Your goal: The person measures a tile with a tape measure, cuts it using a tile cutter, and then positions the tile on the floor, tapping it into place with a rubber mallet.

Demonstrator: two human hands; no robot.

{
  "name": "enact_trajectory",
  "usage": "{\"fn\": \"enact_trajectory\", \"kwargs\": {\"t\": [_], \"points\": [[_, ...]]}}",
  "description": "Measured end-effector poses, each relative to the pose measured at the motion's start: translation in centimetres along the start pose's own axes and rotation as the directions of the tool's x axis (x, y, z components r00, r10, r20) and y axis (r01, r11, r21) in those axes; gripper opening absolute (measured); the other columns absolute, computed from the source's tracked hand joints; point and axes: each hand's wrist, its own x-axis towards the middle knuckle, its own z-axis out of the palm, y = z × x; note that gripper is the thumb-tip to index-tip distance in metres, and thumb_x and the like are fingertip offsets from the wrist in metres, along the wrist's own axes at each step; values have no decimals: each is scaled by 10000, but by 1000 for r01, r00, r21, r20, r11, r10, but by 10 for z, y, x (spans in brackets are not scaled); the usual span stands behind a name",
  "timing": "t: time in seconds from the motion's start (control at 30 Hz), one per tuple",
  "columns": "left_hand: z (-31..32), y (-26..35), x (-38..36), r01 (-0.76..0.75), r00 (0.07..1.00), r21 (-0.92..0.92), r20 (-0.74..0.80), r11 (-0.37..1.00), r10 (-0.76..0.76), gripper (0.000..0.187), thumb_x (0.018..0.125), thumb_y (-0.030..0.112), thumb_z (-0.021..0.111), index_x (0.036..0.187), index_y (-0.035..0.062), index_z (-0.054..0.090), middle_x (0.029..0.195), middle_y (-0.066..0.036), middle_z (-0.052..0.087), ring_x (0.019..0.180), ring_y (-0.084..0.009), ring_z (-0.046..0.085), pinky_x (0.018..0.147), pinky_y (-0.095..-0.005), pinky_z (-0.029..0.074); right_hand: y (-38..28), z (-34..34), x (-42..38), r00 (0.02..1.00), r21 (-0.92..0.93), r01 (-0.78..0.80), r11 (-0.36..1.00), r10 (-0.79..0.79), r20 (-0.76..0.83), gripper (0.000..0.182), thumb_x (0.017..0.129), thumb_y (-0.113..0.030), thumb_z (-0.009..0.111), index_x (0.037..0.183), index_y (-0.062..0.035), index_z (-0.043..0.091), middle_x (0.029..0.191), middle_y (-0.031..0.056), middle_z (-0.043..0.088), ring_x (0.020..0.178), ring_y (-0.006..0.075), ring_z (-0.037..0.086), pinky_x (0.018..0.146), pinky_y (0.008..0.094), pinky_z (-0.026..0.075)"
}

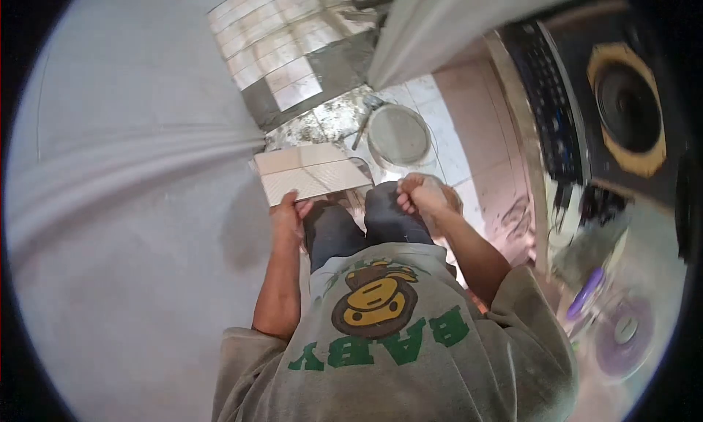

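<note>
My left hand (pixel 288 211) grips the near edge of a cream tile (pixel 311 174), thumb on top and fingers beneath. The tile has fine ribbed lines and a slanted far right corner, and lies over my left knee in this view. My right hand (pixel 425 194) is curled closed above my right knee; what its fingers hold, if anything, is hidden. Beyond my knees stands a round bucket (pixel 399 134) filled with grey mortar. A tool with a dark handle (pixel 361 131) leans at its left side. Farther off, laid tiles (pixel 274 30) border grey mortar (pixel 340 65).
Pale sheeting (pixel 132 151) covers the left side, and a hanging curtain (pixel 425 27) drops at the top. To the right are a large speaker (pixel 626 107), a dark panel with knobs (pixel 545 92) and a purple fan (pixel 622 330). White floor tiles (pixel 447 155) surround the bucket.
</note>
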Motion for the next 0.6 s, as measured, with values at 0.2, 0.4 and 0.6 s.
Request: {"fn": "enact_trajectory", "kwargs": {"t": [0.2,0.4,0.6], "points": [[-29,37,42,-45,999,102,21,994,43,357,797,66,583,1134,0,488,992,-140,606,797,-268,655,643,-333,590,126,-48,-19,852,136,178,975,-84,-517,192,866,-141,489,811,5,602,646,90,627,511,130,567,475,277,470],[-6,56,62,-58,983,412,181,909,-19,359,788,93,582,1123,-3,492,929,-131,612,779,-262,655,624,-311,586,338,-14,-58,817,89,-91,992,125,-563,139,829,-129,557,837,10,563,686,141,634,493,174,570,371,300,417],[51,45,67,-103,906,619,381,779,-183,332,796,116,583,1104,13,512,911,-130,615,819,-254,647,649,-324,561,330,60,-123,586,593,-20,805,490,-645,221,819,-183,592,958,-13,571,719,94,625,542,169,579,435,316,486]]}}
